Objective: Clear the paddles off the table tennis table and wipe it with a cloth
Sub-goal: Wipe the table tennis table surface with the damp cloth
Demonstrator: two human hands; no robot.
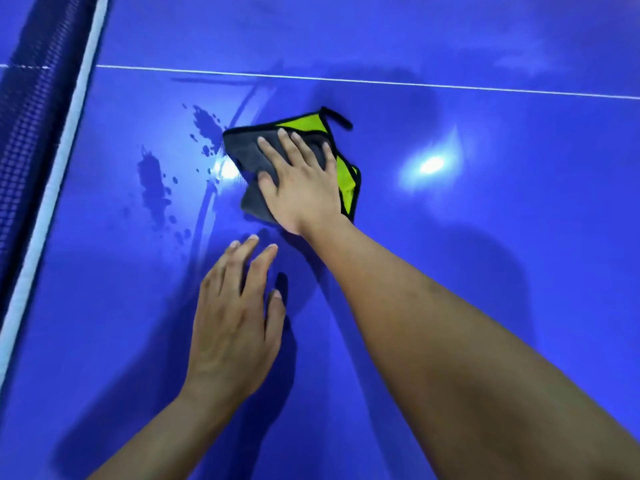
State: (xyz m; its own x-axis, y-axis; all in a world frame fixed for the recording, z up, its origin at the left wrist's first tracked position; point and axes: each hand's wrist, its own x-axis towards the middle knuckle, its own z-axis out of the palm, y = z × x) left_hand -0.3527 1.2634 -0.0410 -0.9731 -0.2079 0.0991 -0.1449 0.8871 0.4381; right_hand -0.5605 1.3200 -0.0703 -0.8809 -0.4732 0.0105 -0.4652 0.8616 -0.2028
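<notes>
A grey and lime-green cloth [242, 148] with black trim lies flat on the blue table tennis table [485, 237]. My right hand [301, 181] presses down on the cloth, fingers spread over its grey side. My left hand [235, 317] rests flat on the bare table just in front of the cloth, fingers apart and holding nothing. Wet patches and droplets [152, 188] sit on the surface left of the cloth. No paddles are in view.
The net [31, 109] with its white top band [59, 174] runs along the left side. A white centre line [381, 81] crosses the table beyond the cloth. Bright light reflections [431, 164] shine on the surface to the right.
</notes>
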